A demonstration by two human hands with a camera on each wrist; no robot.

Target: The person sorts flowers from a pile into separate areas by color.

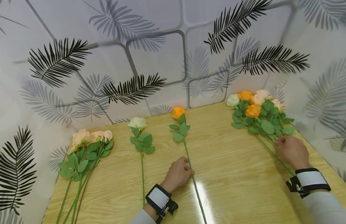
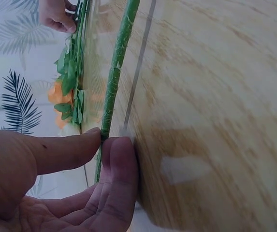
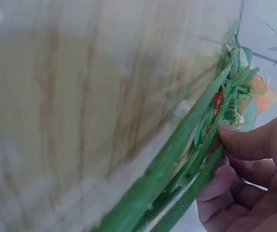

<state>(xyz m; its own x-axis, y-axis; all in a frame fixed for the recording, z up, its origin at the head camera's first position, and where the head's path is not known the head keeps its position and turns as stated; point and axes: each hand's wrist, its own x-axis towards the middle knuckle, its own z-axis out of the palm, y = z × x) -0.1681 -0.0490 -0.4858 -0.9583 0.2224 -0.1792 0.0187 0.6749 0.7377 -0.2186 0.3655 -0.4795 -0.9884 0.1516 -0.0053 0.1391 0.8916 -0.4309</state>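
Between thumb and fingertips, my left hand (image 1: pixel 177 175) pinches the green stem of a single orange rose (image 1: pixel 178 112) that lies on the wooden table. In the left wrist view that stem (image 2: pixel 113 82) passes between the thumb and the curled fingers. Over on the right, my right hand (image 1: pixel 293 152) grips a stem just below the leaves of a bunch of artificial roses (image 1: pixel 253 110), with orange, pale pink and white heads. The right wrist view shows thumb and fingers on one green stem (image 3: pixel 203 176), while a thicker stem (image 3: pixel 162 169) runs beside it, outside the grip.
A single white rose (image 1: pixel 137 123) lies left of my left hand, its stem partly behind my forearm. Farther left is a bunch of pale pink roses (image 1: pixel 81 137). The wooden table (image 1: pixel 217 161) ends at a wall (image 1: pixel 161 68) with leaf patterns.
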